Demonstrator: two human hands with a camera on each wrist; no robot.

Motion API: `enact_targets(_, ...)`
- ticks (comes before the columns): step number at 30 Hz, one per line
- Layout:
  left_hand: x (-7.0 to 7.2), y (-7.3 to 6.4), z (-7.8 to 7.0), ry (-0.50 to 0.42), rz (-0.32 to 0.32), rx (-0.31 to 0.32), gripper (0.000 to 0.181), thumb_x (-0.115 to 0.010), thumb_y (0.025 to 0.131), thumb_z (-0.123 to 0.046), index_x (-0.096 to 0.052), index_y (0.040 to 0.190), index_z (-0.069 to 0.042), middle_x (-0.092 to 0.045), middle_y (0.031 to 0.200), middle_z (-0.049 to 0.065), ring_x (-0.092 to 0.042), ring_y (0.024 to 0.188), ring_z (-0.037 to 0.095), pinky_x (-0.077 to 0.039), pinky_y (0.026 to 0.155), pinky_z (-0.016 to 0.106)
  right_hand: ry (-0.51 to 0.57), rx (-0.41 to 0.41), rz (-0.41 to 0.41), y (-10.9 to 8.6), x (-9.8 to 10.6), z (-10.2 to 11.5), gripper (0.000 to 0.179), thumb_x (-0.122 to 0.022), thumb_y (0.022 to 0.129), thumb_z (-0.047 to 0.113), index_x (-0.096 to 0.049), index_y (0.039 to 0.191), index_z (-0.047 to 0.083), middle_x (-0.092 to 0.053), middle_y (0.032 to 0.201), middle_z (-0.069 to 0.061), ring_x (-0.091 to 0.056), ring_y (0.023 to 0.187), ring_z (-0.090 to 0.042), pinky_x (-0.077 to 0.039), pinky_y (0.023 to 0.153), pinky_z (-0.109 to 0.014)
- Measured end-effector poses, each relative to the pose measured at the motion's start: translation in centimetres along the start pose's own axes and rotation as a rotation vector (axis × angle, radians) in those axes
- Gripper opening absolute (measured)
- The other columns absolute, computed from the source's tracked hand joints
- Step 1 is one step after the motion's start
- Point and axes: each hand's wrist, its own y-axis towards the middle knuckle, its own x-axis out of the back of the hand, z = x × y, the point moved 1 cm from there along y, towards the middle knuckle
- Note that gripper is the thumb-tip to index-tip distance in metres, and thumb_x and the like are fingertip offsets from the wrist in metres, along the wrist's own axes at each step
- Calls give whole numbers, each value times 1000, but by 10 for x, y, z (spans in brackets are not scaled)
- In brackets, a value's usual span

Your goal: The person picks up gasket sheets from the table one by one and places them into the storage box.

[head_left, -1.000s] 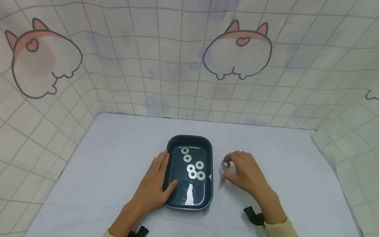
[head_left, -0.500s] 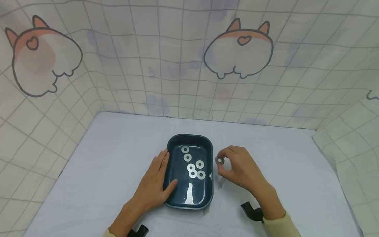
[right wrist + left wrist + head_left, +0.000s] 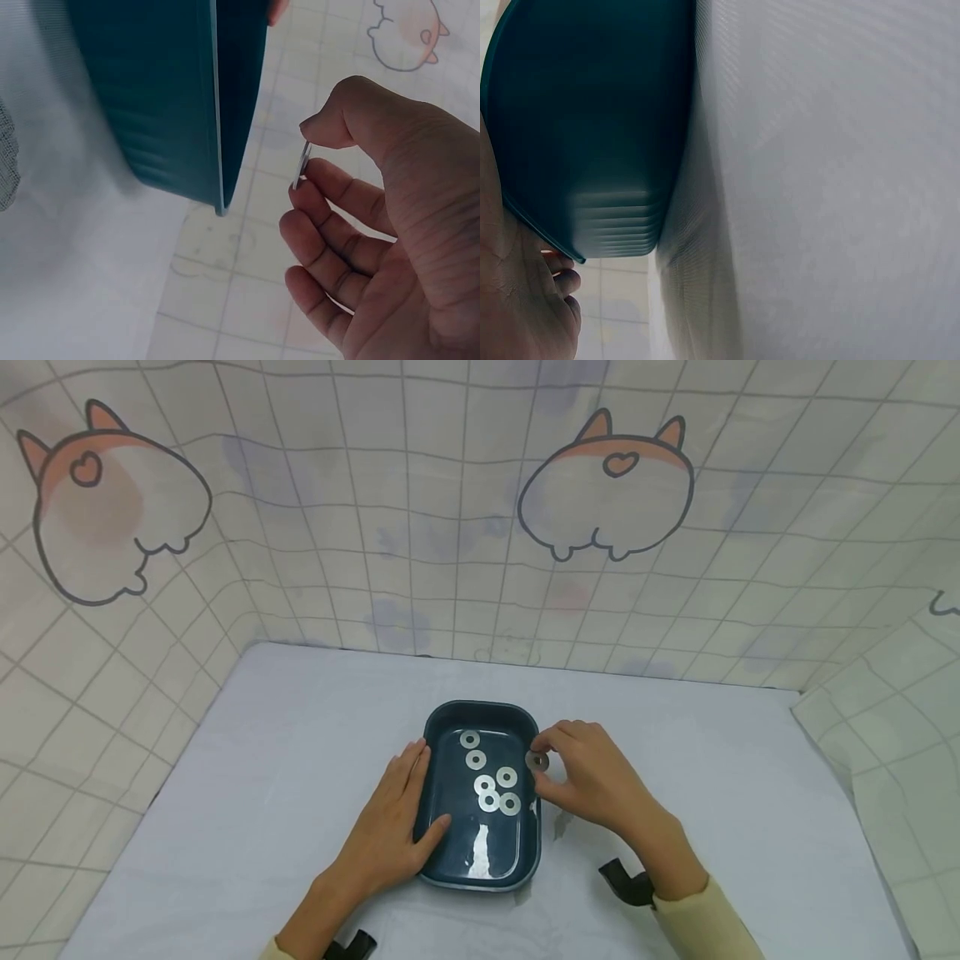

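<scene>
A dark teal rectangular tray (image 3: 450,860) stands on the white-covered table, with several flat metal washers (image 3: 507,777) lying inside it. Along its left rim rests my left hand (image 3: 390,818), fingers straight and thumb reaching over the edge. The left wrist view shows the palm against the rim and the tray's outer wall (image 3: 592,112). My right hand (image 3: 596,777) pinches one washer (image 3: 537,761) by its edges, over the tray's right rim in the head view. Seen edge-on in the right wrist view, that washer (image 3: 301,166) sits between thumb and fingertips, apart from the tray.
White cloth (image 3: 322,718) covers the table around the tray. A grid-patterned curtain (image 3: 427,527) with cartoon animals hangs behind and at both sides. Black curved pieces (image 3: 626,885) sit at both wrists.
My right hand has moved left with the washer, from beside the tray to over its right rim. The left hand and the tray have stayed in place.
</scene>
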Motion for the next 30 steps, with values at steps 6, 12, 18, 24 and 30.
enact_targets(6, 0, 0, 1, -3, 17, 6, 95, -63, 98, -49, -18, 170, -8, -17, 180, 7, -21, 167, 25, 11, 133, 15, -3, 29, 5, 10, -2, 2, 25, -83, 84, 22, -76, 106, 12, -75, 99, 1, -64, 93, -18, -59, 96, -42)
enact_targets(12, 1, -1, 1, -9, 27, 9, 94, -63, 98, -49, -19, 170, -8, -17, 180, 7, -21, 167, 26, 11, 133, 15, -4, 73, 11, 20, -4, 3, 24, -81, 85, 22, -76, 105, 11, -74, 95, 1, -64, 93, -19, -59, 96, -42)
enact_targets(18, 0, 0, 1, -11, 43, 18, 94, -62, 99, -50, -17, 170, -9, -14, 180, 5, -18, 168, 24, 11, 133, 15, -4, 91, 31, 28, -4, 6, 25, -81, 86, 24, -76, 106, 11, -75, 99, 0, -66, 96, -19, -58, 102, -43)
enact_targets(24, 0, 0, 1, -7, 61, 32, 94, -61, 100, -52, -14, 171, -11, -12, 181, 3, -17, 168, 23, 12, 132, 14, -6, 98, 53, 34, -4, 8, 23, -80, 88, 24, -77, 107, 12, -76, 101, 0, -67, 98, -20, -59, 104, -43)
enact_targets(30, 0, 0, 0, -3, 52, 27, 94, -61, 99, -51, -15, 171, -10, -13, 181, 3, -18, 167, 24, 12, 132, 14, -9, 86, 83, 41, -5, 9, 21, -79, 90, 24, -77, 107, 13, -76, 102, 0, -67, 98, -20, -59, 104, -43)
